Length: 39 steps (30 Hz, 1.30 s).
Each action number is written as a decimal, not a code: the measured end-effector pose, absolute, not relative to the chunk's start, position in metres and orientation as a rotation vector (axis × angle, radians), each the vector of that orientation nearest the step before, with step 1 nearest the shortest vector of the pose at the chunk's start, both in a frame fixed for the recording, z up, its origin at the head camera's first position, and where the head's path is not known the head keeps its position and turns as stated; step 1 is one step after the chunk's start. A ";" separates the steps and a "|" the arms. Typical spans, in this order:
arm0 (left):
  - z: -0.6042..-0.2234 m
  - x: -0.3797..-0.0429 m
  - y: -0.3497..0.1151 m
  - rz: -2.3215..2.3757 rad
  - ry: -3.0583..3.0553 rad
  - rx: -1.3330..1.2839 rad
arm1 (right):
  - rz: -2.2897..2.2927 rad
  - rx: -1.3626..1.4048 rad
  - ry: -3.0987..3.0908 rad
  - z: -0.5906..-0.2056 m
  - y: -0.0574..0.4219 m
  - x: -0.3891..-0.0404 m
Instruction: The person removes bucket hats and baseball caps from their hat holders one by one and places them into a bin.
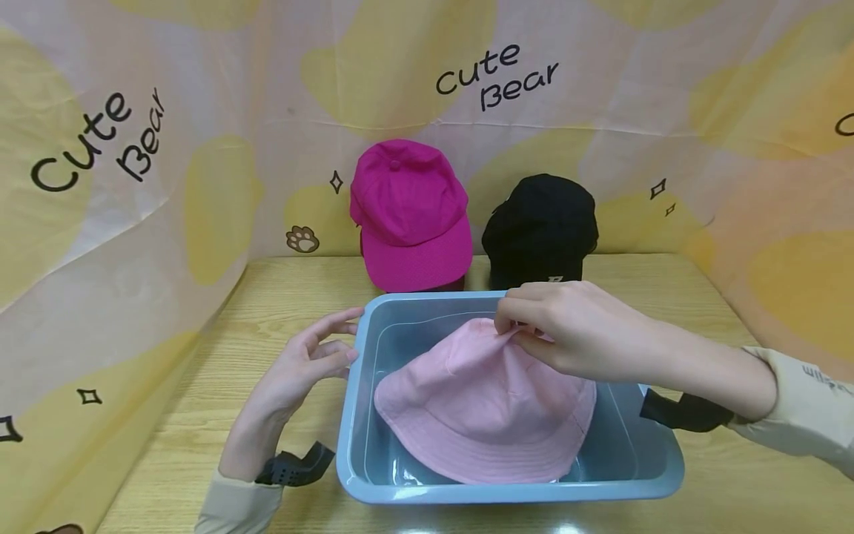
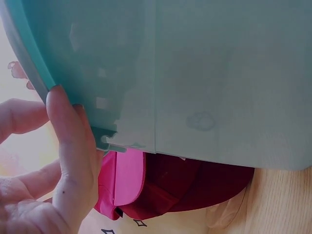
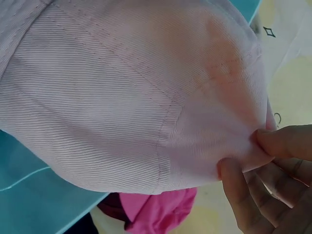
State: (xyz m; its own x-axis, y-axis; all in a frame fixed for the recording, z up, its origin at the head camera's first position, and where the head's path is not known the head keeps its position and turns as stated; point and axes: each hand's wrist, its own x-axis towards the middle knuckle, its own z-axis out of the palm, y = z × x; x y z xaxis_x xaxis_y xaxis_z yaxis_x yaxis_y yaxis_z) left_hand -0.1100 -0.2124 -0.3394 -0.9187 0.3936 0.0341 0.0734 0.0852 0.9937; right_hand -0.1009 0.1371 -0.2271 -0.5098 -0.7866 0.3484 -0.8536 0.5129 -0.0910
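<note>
The right hand (image 1: 567, 326) pinches the crown of a pale pink bucket hat (image 1: 480, 423) between thumb and fingers; its ribbed, stitched fabric puckers at their tips, and the brim spreads below them inside a blue basin (image 1: 387, 492). To their left, the left hand (image 1: 300, 371) has its fingers apart, tips touching the basin's rim. Beyond the right fingers stands a black cap (image 1: 540, 230), slightly covered by that hand, with a magenta cap (image 1: 414, 208) farther left; behind both hangs printed cloth (image 1: 394, 67).
</note>
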 end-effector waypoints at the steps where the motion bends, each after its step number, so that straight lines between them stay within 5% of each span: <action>1: -0.339 -0.110 -0.212 1.919 2.118 0.472 | 0.365 1.377 -2.503 -0.228 0.138 -0.102; 39: -0.339 -0.110 -0.213 1.910 2.124 0.473 | 0.356 1.469 -2.747 -0.270 0.124 -0.110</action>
